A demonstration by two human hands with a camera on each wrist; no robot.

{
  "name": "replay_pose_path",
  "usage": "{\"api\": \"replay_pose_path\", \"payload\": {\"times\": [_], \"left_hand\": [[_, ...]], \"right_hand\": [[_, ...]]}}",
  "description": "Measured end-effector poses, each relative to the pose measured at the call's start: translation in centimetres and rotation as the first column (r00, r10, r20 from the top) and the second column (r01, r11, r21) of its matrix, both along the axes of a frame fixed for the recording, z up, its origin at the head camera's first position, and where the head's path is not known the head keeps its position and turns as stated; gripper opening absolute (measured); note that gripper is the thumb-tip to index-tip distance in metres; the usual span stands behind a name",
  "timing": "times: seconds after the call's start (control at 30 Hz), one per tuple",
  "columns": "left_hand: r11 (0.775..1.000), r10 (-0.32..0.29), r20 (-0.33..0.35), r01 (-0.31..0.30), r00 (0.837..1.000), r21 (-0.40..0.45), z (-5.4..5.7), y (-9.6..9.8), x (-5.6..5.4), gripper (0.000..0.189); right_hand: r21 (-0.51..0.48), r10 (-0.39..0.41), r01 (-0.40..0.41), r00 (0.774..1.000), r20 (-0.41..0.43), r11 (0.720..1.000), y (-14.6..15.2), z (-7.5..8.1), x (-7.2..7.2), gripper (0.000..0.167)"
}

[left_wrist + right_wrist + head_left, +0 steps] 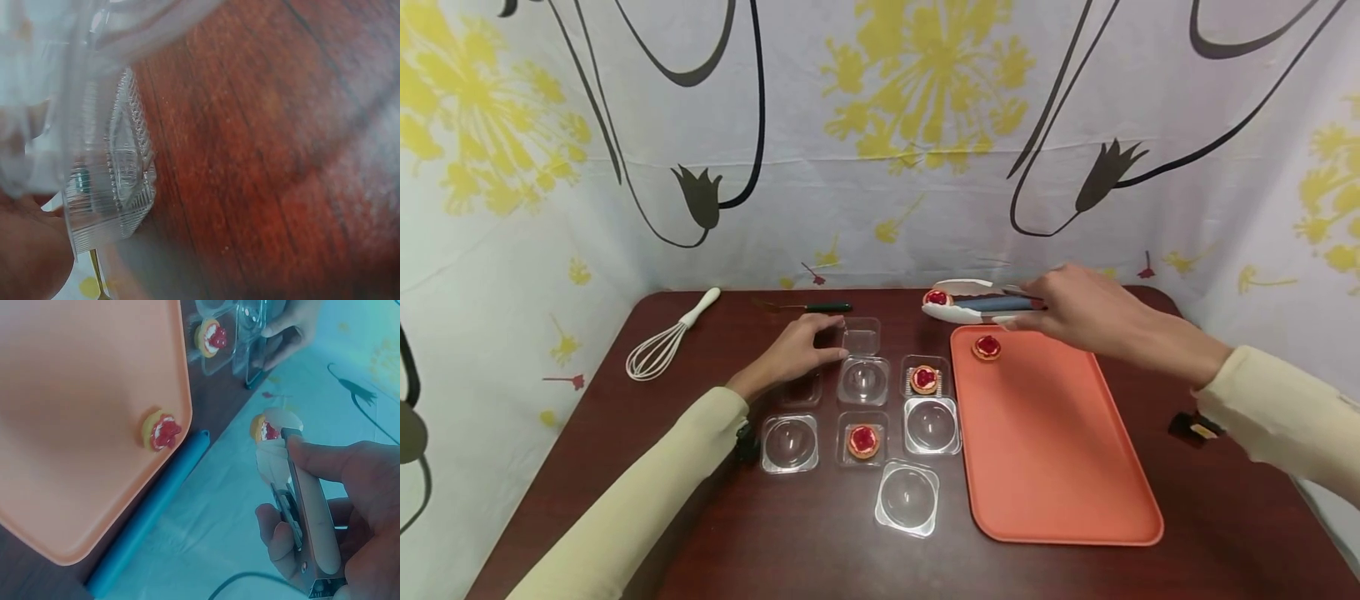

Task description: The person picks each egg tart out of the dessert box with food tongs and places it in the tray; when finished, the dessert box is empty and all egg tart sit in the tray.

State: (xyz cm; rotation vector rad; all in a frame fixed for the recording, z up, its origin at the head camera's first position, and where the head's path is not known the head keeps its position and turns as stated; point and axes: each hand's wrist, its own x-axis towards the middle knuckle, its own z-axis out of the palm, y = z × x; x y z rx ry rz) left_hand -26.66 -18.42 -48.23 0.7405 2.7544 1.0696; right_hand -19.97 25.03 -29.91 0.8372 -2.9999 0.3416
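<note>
My right hand grips kitchen tongs with white tips, above the tray's far edge. A small red-topped tart sits between the tong tips. My left hand holds the left side of a clear plastic container, with thumb and fingers at its edge; its ribbed base shows in the left wrist view. In front of it stands a clear domed lid. Another tart lies at the far left corner of the orange tray.
Two containers hold tarts, a right one and a nearer one. Clear lids lie around them. A white whisk is at left, a green-handled utensil behind, a blue rod beyond the tray and a black object at right.
</note>
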Motion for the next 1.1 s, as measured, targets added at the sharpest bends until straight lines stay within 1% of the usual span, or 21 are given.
{"api": "replay_pose_path", "payload": {"times": [0.07, 0.1, 0.2, 0.3, 0.33, 0.5, 0.53, 0.57, 0.6, 0.63, 0.67, 0.73, 0.77, 0.8, 0.83, 0.9, 0.93, 1.0, 1.03, 1.07, 1.1], "left_hand": [[1.0, 0.009, -0.004, -0.009, 1.0, -0.001, -0.8, -0.3, -0.4, 0.074], [1.0, 0.006, -0.007, -0.006, 1.0, -0.011, -0.6, -0.3, -0.2, 0.074], [1.0, 0.003, 0.003, -0.003, 1.0, -0.008, -0.7, -0.5, -0.3, 0.076], [1.0, 0.003, 0.01, -0.003, 1.0, -0.019, -1.1, -0.6, -0.6, 0.077], [1.0, 0.013, 0.015, -0.013, 1.0, -0.016, -1.7, -0.7, -1.1, 0.077], [0.999, 0.015, 0.02, -0.015, 1.0, -0.028, -2.2, -0.9, -1.5, 0.076], [1.0, 0.012, 0.023, -0.012, 1.0, -0.028, -1.8, -0.8, -1.3, 0.076], [1.0, 0.005, 0.016, -0.004, 1.0, -0.027, -1.9, -0.8, -1.3, 0.077], [1.0, 0.011, 0.019, -0.01, 1.0, -0.021, -1.5, -0.7, -1.1, 0.077], [1.0, 0.009, 0.026, -0.008, 1.0, -0.022, -0.7, -0.5, -0.6, 0.077], [1.0, 0.006, 0.019, -0.005, 1.0, -0.025, -0.5, -0.4, -0.4, 0.077], [0.999, 0.009, 0.031, -0.008, 0.999, -0.032, 1.0, 0.1, 0.5, 0.074], [0.999, 0.013, 0.032, -0.012, 0.999, -0.037, 1.4, 0.2, 0.8, 0.073], [0.999, 0.008, 0.037, -0.006, 0.999, -0.036, 1.2, 0.1, 0.7, 0.073], [0.999, 0.011, 0.041, -0.009, 0.999, -0.043, 1.4, 0.2, 0.8, 0.072], [0.999, 0.016, 0.059, -0.013, 0.998, -0.044, 1.8, 0.4, 1.0, 0.072], [0.999, 0.018, 0.063, -0.015, 0.998, -0.041, 1.6, 0.3, 0.9, 0.072], [1.0, 0.008, 0.046, -0.007, 0.999, -0.028, 0.1, -0.3, 0.0, 0.076], [0.999, 0.021, 0.049, -0.02, 0.999, -0.032, 0.4, -0.2, 0.1, 0.076], [0.999, 0.018, 0.034, -0.017, 0.999, -0.032, -0.5, -0.5, -0.4, 0.077], [0.999, 0.014, 0.027, -0.014, 1.0, -0.031, -0.9, -0.6, -0.7, 0.078]], "right_hand": [[-0.002, -0.013, 0.013, 1.0, -0.012, 1.0, 0.7, -0.2, 0.2, 0.026], [-0.005, -0.015, 0.015, 1.0, -0.021, 1.0, 1.1, -0.3, 0.2, 0.026], [-0.015, -0.013, 0.013, 0.999, -0.05, 1.0, 2.3, -0.7, 0.5, 0.026], [-0.02, -0.008, 0.007, 0.997, -0.078, 1.0, 3.5, -1.2, 0.6, 0.026], [-0.018, -0.011, 0.01, 0.996, -0.083, 1.0, 3.9, -1.4, 0.7, 0.027], [-0.004, -0.042, 0.042, 0.996, -0.075, 0.999, 5.6, -2.2, 1.1, 0.028], [0.0, -0.055, 0.055, 0.996, -0.067, 0.998, 5.9, -2.3, 1.3, 0.031], [0.005, -0.068, 0.069, 0.996, -0.055, 0.998, 6.3, -2.5, 1.4, 0.035], [0.009, -0.082, 0.082, 0.996, -0.045, 0.997, 6.6, -2.6, 1.5, 0.039], [0.011, -0.092, 0.093, 0.995, -0.035, 0.996, 7.0, -2.7, 1.6, 0.042], [0.009, -0.101, 0.101, 0.995, -0.026, 0.995, 7.3, -2.8, 1.8, 0.046], [0.004, -0.107, 0.107, 0.994, -0.037, 0.994, 8.0, -3.2, 2.0, 0.042], [-0.003, -0.104, 0.104, 0.993, -0.05, 0.995, 8.3, -3.4, 2.1, 0.036], [-0.012, -0.103, 0.102, 0.992, -0.067, 0.995, 8.7, -3.5, 2.2, 0.028], [-0.015, -0.103, 0.102, 0.992, -0.078, 0.995, 8.9, -3.7, 2.3, 0.024], [-0.022, -0.111, 0.109, 0.991, -0.079, 0.994, 9.5, -3.9, 2.6, 0.024], [-0.022, -0.12, 0.119, 0.99, -0.072, 0.993, 9.6, -4.0, 2.8, 0.023], [-0.024, -0.131, 0.13, 0.99, -0.057, 0.991, 10.0, -4.2, 3.0, 0.024], [-0.027, -0.133, 0.132, 0.99, -0.049, 0.991, 10.1, -4.3, 3.2, 0.023], [-0.028, -0.138, 0.136, 0.989, -0.045, 0.99, 10.3, -4.4, 3.3, 0.024], [-0.033, -0.135, 0.133, 0.989, -0.053, 0.991, 10.5, -4.6, 3.5, 0.024]]}}
